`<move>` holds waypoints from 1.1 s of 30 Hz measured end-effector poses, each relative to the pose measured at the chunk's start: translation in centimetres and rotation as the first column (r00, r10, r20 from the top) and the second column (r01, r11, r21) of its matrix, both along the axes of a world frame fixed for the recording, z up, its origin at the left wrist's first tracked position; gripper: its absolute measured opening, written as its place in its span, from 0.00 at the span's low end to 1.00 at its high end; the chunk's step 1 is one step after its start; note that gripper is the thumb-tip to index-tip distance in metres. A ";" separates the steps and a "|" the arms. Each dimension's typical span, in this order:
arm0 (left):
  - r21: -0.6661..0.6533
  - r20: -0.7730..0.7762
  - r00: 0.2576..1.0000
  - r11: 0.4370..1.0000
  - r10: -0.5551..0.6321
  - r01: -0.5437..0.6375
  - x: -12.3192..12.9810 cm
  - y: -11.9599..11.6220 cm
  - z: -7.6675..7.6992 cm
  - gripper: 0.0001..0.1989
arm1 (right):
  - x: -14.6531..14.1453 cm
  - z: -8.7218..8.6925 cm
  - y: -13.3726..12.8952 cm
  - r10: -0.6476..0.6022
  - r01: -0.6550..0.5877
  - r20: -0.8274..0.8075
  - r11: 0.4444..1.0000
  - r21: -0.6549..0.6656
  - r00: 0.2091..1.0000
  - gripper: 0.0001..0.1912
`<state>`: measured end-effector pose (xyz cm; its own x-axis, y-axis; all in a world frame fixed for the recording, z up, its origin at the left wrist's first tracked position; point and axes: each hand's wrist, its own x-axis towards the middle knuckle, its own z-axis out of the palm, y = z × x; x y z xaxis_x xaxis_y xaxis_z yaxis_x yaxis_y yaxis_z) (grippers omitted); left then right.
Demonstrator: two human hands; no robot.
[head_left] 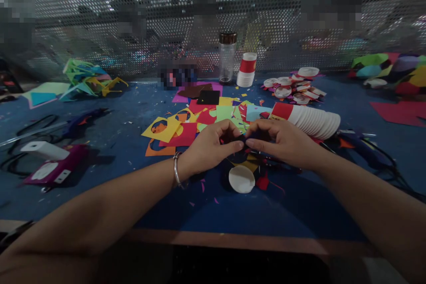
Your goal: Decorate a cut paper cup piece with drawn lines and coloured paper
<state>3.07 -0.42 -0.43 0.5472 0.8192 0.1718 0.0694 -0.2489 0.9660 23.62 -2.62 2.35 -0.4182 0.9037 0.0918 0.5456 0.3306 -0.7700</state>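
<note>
My left hand and my right hand meet over the middle of the table, thumbs and fingertips pinched together. Between them is a small dark piece that looks like paper; the fingers cover much of it. Just below the hands a white paper cup shows its round face towards me. Beside it, on the right, lies a small red scrap. Coloured paper sheets, some with round holes cut out, spread behind my left hand. A row of nested paper cups lies behind my right hand.
A glass jar and a cup stack stand at the back before a perforated metal screen. Glue guns with cables lie left and right. A magenta box is at left, and a pile of paper-and-cup pieces at back right.
</note>
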 end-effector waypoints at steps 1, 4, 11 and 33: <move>-0.028 0.026 1.000 1.000 0.009 -0.008 0.0 0.0 0.0 0.09 | 0.0 0.0 0.0 -0.019 0.019 -0.016 1.000 0.007 1.000 0.16; -0.123 0.103 0.994 0.992 0.036 -0.023 0.1 0.1 0.0 0.11 | 0.0 -0.2 0.1 -0.061 0.063 -0.056 0.998 0.029 0.997 0.18; -0.264 0.211 0.976 0.964 0.053 0.005 0.4 0.0 0.1 0.14 | 0.1 -0.1 0.0 -0.073 0.077 -0.082 0.996 0.044 0.994 0.17; -0.231 0.211 0.977 0.971 -0.009 0.058 0.6 -0.5 0.0 0.12 | -0.1 -0.3 -0.2 -0.084 0.093 -0.059 0.984 0.151 0.995 0.14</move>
